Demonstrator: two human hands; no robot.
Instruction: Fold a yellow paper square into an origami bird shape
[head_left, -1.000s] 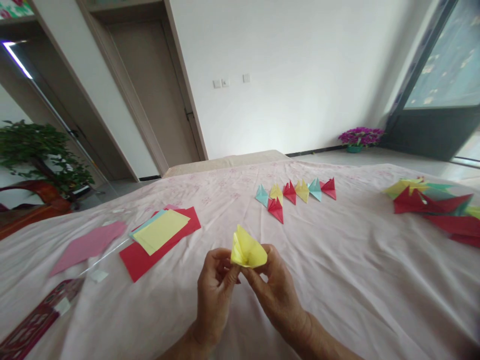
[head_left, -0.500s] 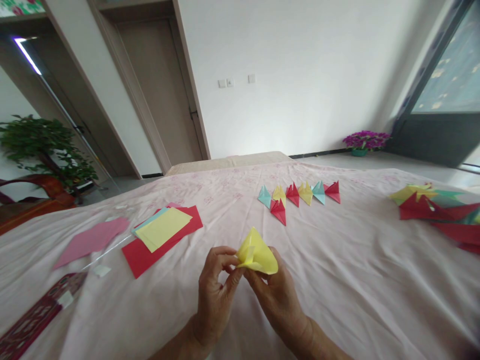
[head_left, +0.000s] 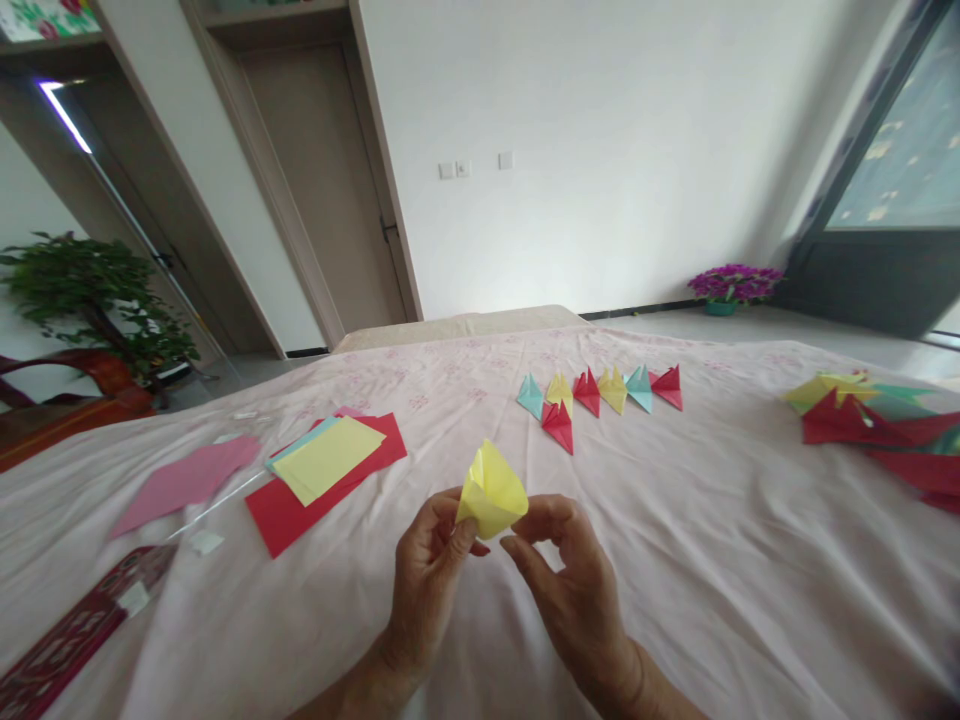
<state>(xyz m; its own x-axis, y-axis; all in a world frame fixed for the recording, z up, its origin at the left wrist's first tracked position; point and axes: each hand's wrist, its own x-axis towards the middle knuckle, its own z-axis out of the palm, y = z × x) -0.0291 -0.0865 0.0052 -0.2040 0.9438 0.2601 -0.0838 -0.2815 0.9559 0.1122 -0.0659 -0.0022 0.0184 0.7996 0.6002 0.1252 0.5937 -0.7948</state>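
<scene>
A partly folded piece of yellow paper [head_left: 491,495] is held up above the cloth, its top pointed and its layers spread into a hollow. My left hand [head_left: 431,575] pinches its lower left side between thumb and fingers. Close to the paper's lower right edge, my right hand [head_left: 574,570] has its thumb and curved index finger slightly apart, with nothing visible between them. Whether its index fingertip touches the paper I cannot tell. Beyond my hands stand several small folded paper pieces in blue, yellow and red, among them a red one [head_left: 557,428] in front of the row.
Flat paper sheets, a yellow one [head_left: 330,460] over a red one [head_left: 281,515], lie to the left beside pink paper [head_left: 184,483]. A dark red patterned packet [head_left: 71,630] is at the lower left. Larger folded papers [head_left: 855,420] lie far right on the pink bedsheet [head_left: 712,560].
The yellow paper has moved slightly left and up and turned, showing its hollow. My right hand has let go of its right side, while my left hand keeps its pinch.
</scene>
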